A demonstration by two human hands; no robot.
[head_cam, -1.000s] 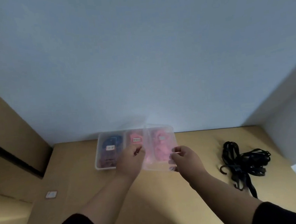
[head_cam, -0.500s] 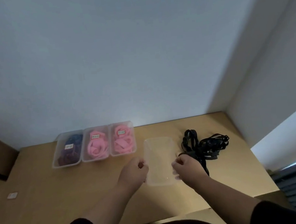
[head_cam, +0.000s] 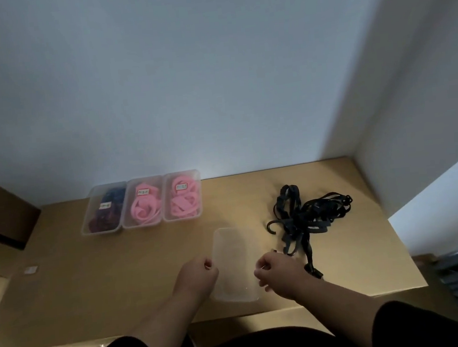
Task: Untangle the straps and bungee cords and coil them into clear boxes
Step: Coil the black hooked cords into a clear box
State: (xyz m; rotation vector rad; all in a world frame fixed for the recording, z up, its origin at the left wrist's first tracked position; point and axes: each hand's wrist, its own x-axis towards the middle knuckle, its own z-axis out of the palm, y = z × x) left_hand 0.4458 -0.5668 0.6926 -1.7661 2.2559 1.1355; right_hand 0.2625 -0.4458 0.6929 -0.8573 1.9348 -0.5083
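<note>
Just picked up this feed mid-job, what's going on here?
A person holds an empty clear box at the table's near edge, left hand and right hand gripping its sides. Three filled boxes sit in a row by the wall. The tangled black straps lie untouched to the right.

The tan counter carries three filled boxes along its back edge. An empty box sits near the front edge. Tangled black straps lie toward the right edge.
</note>
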